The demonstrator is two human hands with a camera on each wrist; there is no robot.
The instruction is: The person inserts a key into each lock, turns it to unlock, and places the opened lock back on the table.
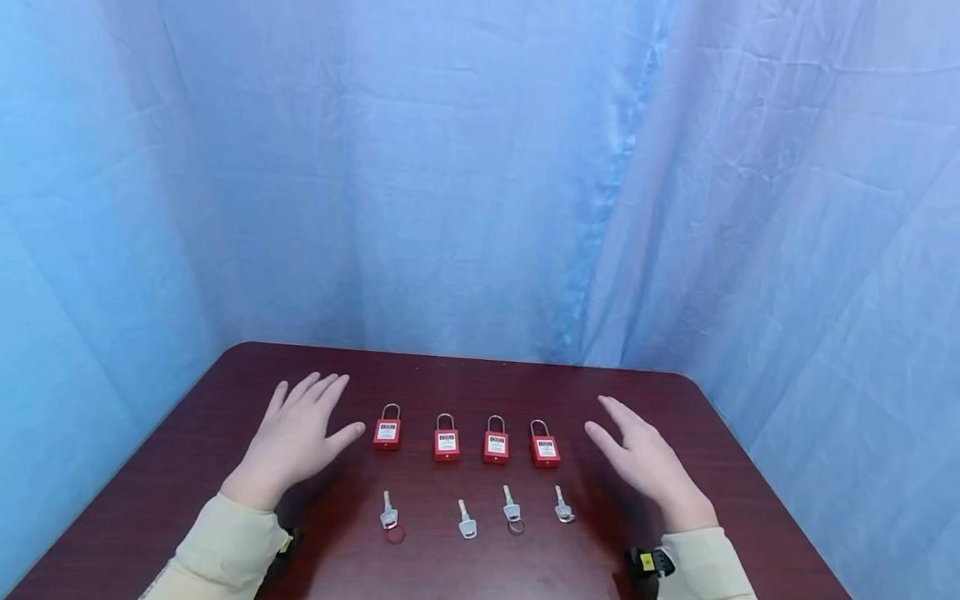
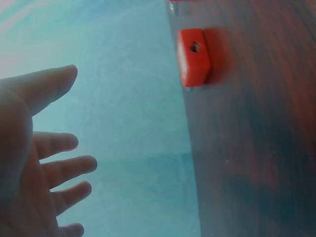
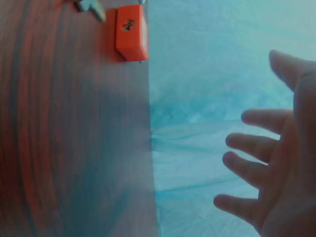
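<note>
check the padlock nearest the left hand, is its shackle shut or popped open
Shut, as far as shows: the leftmost padlock has both shackle legs seated in its red body.

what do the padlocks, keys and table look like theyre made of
Padlocks: red bodies, matte and blocky, likely plastic; thin grey shackles with a shine, probably steel. Keys: pale silvery metal, lightly glossy. Table: dark reddish-brown top with wood grain and a soft sheen, either laminate or varnished wood.
</note>
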